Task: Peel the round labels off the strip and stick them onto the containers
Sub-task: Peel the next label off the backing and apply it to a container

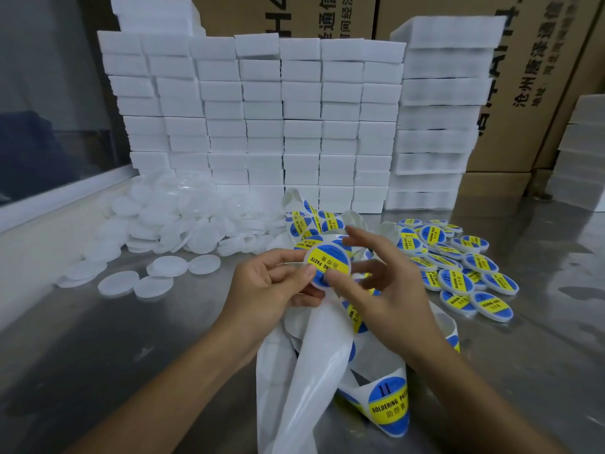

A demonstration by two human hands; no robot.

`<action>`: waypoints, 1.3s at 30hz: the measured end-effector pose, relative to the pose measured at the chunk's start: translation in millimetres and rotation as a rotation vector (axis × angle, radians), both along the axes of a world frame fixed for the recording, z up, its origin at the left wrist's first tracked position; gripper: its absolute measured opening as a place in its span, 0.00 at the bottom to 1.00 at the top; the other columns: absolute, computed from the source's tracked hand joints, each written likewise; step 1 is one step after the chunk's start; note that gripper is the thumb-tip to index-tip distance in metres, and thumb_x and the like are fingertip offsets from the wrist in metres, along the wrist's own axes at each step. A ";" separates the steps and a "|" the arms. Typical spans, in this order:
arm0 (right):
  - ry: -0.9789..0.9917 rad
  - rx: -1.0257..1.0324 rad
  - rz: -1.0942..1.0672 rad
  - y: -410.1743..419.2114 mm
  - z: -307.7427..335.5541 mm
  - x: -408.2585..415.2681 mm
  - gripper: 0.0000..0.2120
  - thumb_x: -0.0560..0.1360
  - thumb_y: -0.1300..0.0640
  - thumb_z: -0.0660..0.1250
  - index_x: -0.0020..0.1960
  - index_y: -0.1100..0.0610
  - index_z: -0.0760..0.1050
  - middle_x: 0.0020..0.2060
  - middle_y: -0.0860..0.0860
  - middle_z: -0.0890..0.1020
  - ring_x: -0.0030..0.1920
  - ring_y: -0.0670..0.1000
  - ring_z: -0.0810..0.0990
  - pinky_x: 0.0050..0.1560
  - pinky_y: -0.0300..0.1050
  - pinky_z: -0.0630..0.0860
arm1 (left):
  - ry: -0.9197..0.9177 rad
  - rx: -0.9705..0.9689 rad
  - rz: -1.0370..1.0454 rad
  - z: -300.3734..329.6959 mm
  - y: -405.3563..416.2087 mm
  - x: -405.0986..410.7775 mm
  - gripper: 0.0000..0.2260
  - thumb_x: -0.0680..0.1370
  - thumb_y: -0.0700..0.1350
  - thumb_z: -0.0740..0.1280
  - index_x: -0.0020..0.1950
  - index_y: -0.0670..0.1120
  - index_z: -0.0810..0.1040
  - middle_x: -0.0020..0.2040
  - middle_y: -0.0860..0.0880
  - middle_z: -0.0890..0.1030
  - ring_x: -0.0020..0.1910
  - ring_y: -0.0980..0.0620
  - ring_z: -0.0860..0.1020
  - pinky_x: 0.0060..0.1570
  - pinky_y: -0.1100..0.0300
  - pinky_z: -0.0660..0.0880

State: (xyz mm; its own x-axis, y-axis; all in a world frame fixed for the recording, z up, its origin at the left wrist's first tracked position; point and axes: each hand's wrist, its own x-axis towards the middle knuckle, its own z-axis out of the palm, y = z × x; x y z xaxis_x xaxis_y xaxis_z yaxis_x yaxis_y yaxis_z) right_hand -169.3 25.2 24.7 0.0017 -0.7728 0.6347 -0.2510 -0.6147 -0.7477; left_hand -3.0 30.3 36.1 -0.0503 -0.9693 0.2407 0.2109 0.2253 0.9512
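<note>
My left hand (271, 286) holds a round white container (327, 262) above the table, its face covered by a blue and yellow round label. The thumb of my right hand (376, 283) presses on the label's lower edge while the other fingers spread out straight. The white backing strip (314, 362) with more labels trails down below both hands toward me. A pile of unlabelled white containers (170, 224) lies to the left. A heap of labelled containers (458, 263) lies to the right.
Stacks of white boxes (262, 119) form a wall at the back of the steel table (114, 348). Brown cartons (530, 77) stand behind at the right. More label strip (314, 221) coils beyond my hands.
</note>
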 end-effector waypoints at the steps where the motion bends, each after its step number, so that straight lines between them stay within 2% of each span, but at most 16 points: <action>1: 0.079 -0.062 -0.020 0.3 -0.7 -0.4 0.27 0.68 0.54 0.78 0.65 0.49 0.75 0.55 0.46 0.79 0.46 0.48 0.82 0.41 0.40 0.79 | 0.007 -0.004 0.011 0.0 0.4 -0.7 0.07 0.74 0.35 0.69 0.52 0.40 0.80 0.41 0.40 0.85 0.37 0.46 0.84 0.34 0.59 0.81; 2: 0.163 -0.133 -0.041 0.1 -0.9 -1.2 0.30 0.66 0.53 0.79 0.66 0.50 0.74 0.56 0.47 0.77 0.49 0.47 0.80 0.43 0.37 0.76 | 0.001 -0.009 0.022 -0.2 0.6 -1.4 0.07 0.74 0.35 0.69 0.52 0.40 0.80 0.41 0.40 0.85 0.37 0.46 0.84 0.34 0.60 0.81; 4: 0.285 -0.244 -0.088 -0.8 -1.1 -3.0 0.27 0.66 0.53 0.80 0.63 0.54 0.77 0.53 0.49 0.77 0.51 0.45 0.78 0.47 0.32 0.72 | -0.027 -0.015 0.029 -0.9 1.4 -2.4 0.07 0.74 0.36 0.70 0.52 0.40 0.79 0.41 0.41 0.85 0.38 0.47 0.85 0.34 0.60 0.80; 8: 0.322 -0.286 -0.135 -1.8 0.5 -8.5 0.18 0.66 0.54 0.80 0.54 0.57 0.82 0.50 0.50 0.80 0.50 0.44 0.79 0.48 0.30 0.70 | -0.040 -0.027 0.042 -0.1 2.5 -4.4 0.11 0.70 0.42 0.73 0.51 0.40 0.80 0.38 0.42 0.85 0.36 0.48 0.83 0.32 0.61 0.79; 11: 0.237 -0.217 -0.125 -2.4 4.6 -14.2 0.14 0.68 0.54 0.78 0.51 0.54 0.82 0.49 0.47 0.81 0.50 0.46 0.80 0.47 0.35 0.74 | -0.169 -0.077 0.155 -1.4 1.5 -4.2 0.16 0.62 0.52 0.76 0.46 0.46 0.83 0.40 0.50 0.84 0.34 0.55 0.80 0.31 0.65 0.76; 14: 0.113 -0.005 -0.190 -11.3 9.9 -32.2 0.11 0.70 0.49 0.76 0.51 0.49 0.82 0.47 0.42 0.83 0.49 0.44 0.80 0.49 0.37 0.77 | -0.364 -0.075 0.185 -6.8 -1.0 -1.1 0.14 0.64 0.47 0.80 0.47 0.52 0.83 0.45 0.54 0.84 0.38 0.55 0.80 0.38 0.68 0.76; 18: 0.056 0.226 -0.338 -32.9 7.7 -72.2 0.08 0.72 0.46 0.73 0.47 0.49 0.81 0.42 0.43 0.84 0.42 0.40 0.83 0.39 0.40 0.80 | -0.359 -0.025 0.091 -10.6 -1.6 -3.3 0.15 0.68 0.39 0.78 0.51 0.50 0.82 0.43 0.51 0.84 0.36 0.58 0.80 0.35 0.69 0.74; 20: 0.100 0.247 -0.470 -43.4 1.2 -89.6 0.09 0.72 0.47 0.73 0.46 0.52 0.81 0.38 0.46 0.84 0.34 0.38 0.82 0.28 0.32 0.75 | -0.361 -0.018 0.081 -11.1 -2.3 -3.8 0.15 0.69 0.36 0.76 0.52 0.49 0.82 0.42 0.47 0.84 0.36 0.58 0.79 0.34 0.69 0.73; 22: 0.204 0.269 -0.617 -54.8 -7.2 -101.5 0.09 0.72 0.48 0.73 0.47 0.53 0.80 0.35 0.48 0.83 0.29 0.43 0.81 0.26 0.37 0.72 | -0.362 -0.006 0.077 -12.0 -3.1 -3.5 0.15 0.70 0.34 0.75 0.52 0.49 0.82 0.42 0.44 0.83 0.35 0.57 0.78 0.33 0.70 0.72; 26: 0.397 0.256 -0.808 -76.0 -24.4 -112.6 0.11 0.74 0.48 0.72 0.47 0.55 0.79 0.48 0.56 0.81 0.41 0.54 0.78 0.39 0.45 0.70 | -0.330 0.036 0.039 -12.2 -2.9 -4.6 0.14 0.71 0.31 0.72 0.50 0.48 0.81 0.40 0.47 0.80 0.30 0.57 0.76 0.28 0.69 0.70; 29: 0.449 0.270 -0.836 -81.8 -34.0 -114.5 0.09 0.75 0.52 0.71 0.49 0.58 0.80 0.56 0.58 0.77 0.44 0.52 0.73 0.43 0.45 0.67 | -0.341 0.080 0.022 -13.7 -3.6 -3.0 0.14 0.71 0.30 0.70 0.47 0.49 0.85 0.40 0.50 0.81 0.28 0.56 0.76 0.27 0.67 0.71; 32: 0.479 0.296 -0.787 -81.8 -36.6 -115.8 0.10 0.77 0.55 0.67 0.53 0.60 0.81 0.53 0.59 0.81 0.40 0.52 0.74 0.40 0.44 0.67 | -0.332 0.124 0.028 -15.2 -5.2 -1.2 0.15 0.72 0.31 0.69 0.48 0.50 0.86 0.45 0.50 0.85 0.34 0.55 0.80 0.32 0.63 0.76; 35: 0.484 0.312 -0.729 -77.9 -30.7 -114.0 0.12 0.78 0.56 0.65 0.58 0.60 0.80 0.42 0.55 0.83 0.33 0.51 0.76 0.34 0.42 0.68 | -0.286 0.130 0.080 -15.8 -7.3 -1.1 0.07 0.70 0.39 0.74 0.43 0.51 0.87 0.41 0.54 0.85 0.38 0.56 0.81 0.39 0.62 0.79; 36: 0.470 0.306 -0.718 -75.6 -26.5 -112.0 0.14 0.78 0.55 0.66 0.60 0.59 0.79 0.44 0.55 0.83 0.35 0.52 0.79 0.36 0.41 0.69 | -0.278 0.128 0.105 -14.5 -6.6 -1.3 0.03 0.69 0.45 0.76 0.41 0.50 0.86 0.38 0.53 0.85 0.36 0.57 0.80 0.38 0.63 0.78; 37: 0.452 0.283 -0.712 -72.8 -22.0 -109.7 0.15 0.78 0.54 0.66 0.62 0.59 0.79 0.50 0.56 0.84 0.42 0.54 0.81 0.40 0.41 0.70 | -0.280 0.118 0.130 -15.1 -7.2 -1.0 0.04 0.66 0.48 0.77 0.38 0.49 0.85 0.35 0.52 0.84 0.33 0.58 0.79 0.35 0.65 0.75; 39: 0.403 0.201 -0.687 -67.1 -12.1 -104.3 0.14 0.77 0.53 0.68 0.60 0.58 0.80 0.57 0.54 0.83 0.54 0.56 0.81 0.48 0.43 0.71 | -0.261 0.133 0.168 -17.1 -10.2 1.2 0.09 0.65 0.47 0.79 0.33 0.47 0.81 0.30 0.52 0.80 0.29 0.60 0.75 0.29 0.69 0.71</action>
State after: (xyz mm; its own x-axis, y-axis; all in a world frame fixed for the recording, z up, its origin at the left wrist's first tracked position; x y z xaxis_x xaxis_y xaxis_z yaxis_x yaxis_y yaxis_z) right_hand -273.6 -42.0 12.6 -0.3148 -0.7835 0.5357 -0.7953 -0.0903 -0.5995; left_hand -1.8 20.1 18.9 0.0698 -0.9913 0.1119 -0.0730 0.1068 0.9916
